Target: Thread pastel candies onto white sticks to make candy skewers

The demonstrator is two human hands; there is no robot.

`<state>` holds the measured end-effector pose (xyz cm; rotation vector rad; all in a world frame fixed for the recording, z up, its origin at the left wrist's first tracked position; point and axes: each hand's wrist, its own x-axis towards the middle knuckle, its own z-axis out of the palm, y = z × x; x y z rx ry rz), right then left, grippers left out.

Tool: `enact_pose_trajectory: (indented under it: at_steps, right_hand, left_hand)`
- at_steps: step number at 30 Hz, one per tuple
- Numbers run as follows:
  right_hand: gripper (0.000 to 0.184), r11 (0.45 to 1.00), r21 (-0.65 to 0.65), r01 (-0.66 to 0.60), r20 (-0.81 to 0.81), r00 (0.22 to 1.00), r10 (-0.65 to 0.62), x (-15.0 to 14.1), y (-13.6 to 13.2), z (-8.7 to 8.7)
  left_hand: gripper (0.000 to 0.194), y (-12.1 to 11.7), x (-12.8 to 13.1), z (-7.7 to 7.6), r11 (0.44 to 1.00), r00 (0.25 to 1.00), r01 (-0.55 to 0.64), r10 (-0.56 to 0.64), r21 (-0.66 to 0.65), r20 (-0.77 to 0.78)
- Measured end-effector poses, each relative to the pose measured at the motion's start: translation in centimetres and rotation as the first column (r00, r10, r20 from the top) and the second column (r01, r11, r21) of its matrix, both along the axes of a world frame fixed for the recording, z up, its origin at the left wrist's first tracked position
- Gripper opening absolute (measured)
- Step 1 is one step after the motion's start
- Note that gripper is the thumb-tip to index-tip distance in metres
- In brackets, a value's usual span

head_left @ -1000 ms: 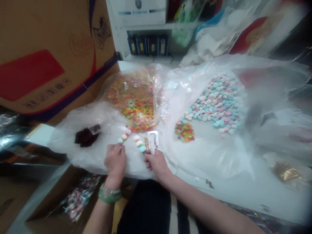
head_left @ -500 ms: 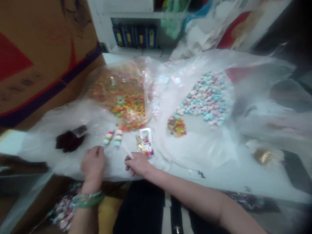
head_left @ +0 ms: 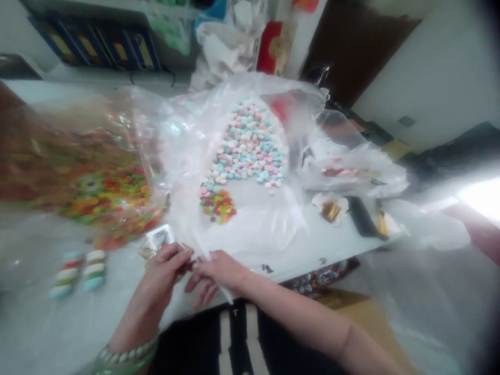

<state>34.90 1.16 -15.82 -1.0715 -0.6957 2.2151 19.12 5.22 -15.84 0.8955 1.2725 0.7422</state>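
My right hand (head_left: 219, 271) is closed around a thin white strip (head_left: 224, 292), which slants down past the fingers toward the table's front edge. My left hand (head_left: 170, 265) meets it there, fingertips pinched together; what lies between them is hidden. Just behind the left hand is a small white tray (head_left: 162, 234) with gold pieces. To the left, two skewer-like stacks of coloured candy, a left one (head_left: 67, 276) and a right one (head_left: 94, 270), lie side by side on the plastic. Beyond my hands sits a small pile of red, green and yellow candies (head_left: 219, 206).
A heap of pastel candies (head_left: 252, 146) spreads on an opened clear bag. Another large bag (head_left: 109, 195) of orange and green candies lies left. Toward the right are gold ties (head_left: 330, 211), a dark flat object (head_left: 361, 216) and plastic bags (head_left: 351, 166). Blue binders (head_left: 113, 47) stand behind.
My view has swung right. My left hand has left its place beside the candy stacks and come together with my right hand, which still holds the white strip.
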Motion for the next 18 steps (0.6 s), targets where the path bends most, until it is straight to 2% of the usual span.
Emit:
enact_pose_trajectory:
  at_steps: [2,4,6,8,10,12,13,14,16,18]
  right_hand:
    - [0.022,0.98,-0.008,0.2,0.047,0.979,-0.199,2.3,-0.5,-0.7]
    - [0.025,0.925,0.021,0.379,0.133,0.916,-0.378,4.2,-1.0,-1.3]
    - [0.028,0.894,0.061,0.444,0.136,0.884,-0.448,5.6,-1.4,-1.7]
    - [0.029,0.893,0.09,0.441,0.09,0.889,-0.448,6.8,-1.5,-1.9]
    - [0.027,0.864,0.098,0.494,0.089,0.86,-0.502,8.2,-1.4,-2.2]
    - [0.025,0.767,0.102,0.633,0.162,0.75,-0.641,9.9,-1.1,-2.9]
    - [0.024,0.698,0.113,0.707,0.211,0.669,-0.713,10.8,-1.0,-3.4]
    - [0.024,0.622,0.134,0.772,0.254,0.58,-0.774,11.7,-0.9,-4.0]
    - [0.023,0.494,0.186,0.849,0.304,0.428,-0.851,13.1,-0.8,-5.1]
    - [0.021,0.427,0.219,0.878,0.316,0.35,-0.882,13.9,-0.9,-6.0]
  left_hand:
    - [0.038,0.5,1.9,0.2,1.0,0.996,-0.001,0.001,-0.01,0.087]
    - [0.037,1.0,3.6,0.5,1.0,0.991,-0.001,0.005,-0.029,0.132]
    - [0.034,1.5,5.6,0.7,0.997,0.99,0.051,-0.044,-0.049,0.137]
    - [0.032,2.2,7.9,0.6,0.983,0.978,0.179,-0.173,-0.046,0.118]
    - [0.028,3.4,10.7,0.3,0.944,0.943,0.33,-0.33,0.002,0.036]
    - [0.025,5.3,14.1,-0.2,0.879,0.881,0.461,-0.437,0.122,-0.182]
    - [0.025,6.5,16.0,-0.6,0.828,0.833,0.52,-0.439,0.208,-0.336]
    - [0.024,7.7,18.0,-0.9,0.755,0.772,0.581,-0.394,0.303,-0.499]
    - [0.02,10.2,22.3,-1.7,0.532,0.634,0.721,-0.246,0.445,-0.733]
    - [0.025,12.4,26.5,-2.7,0.27,0.514,0.845,-0.172,0.461,-0.84]
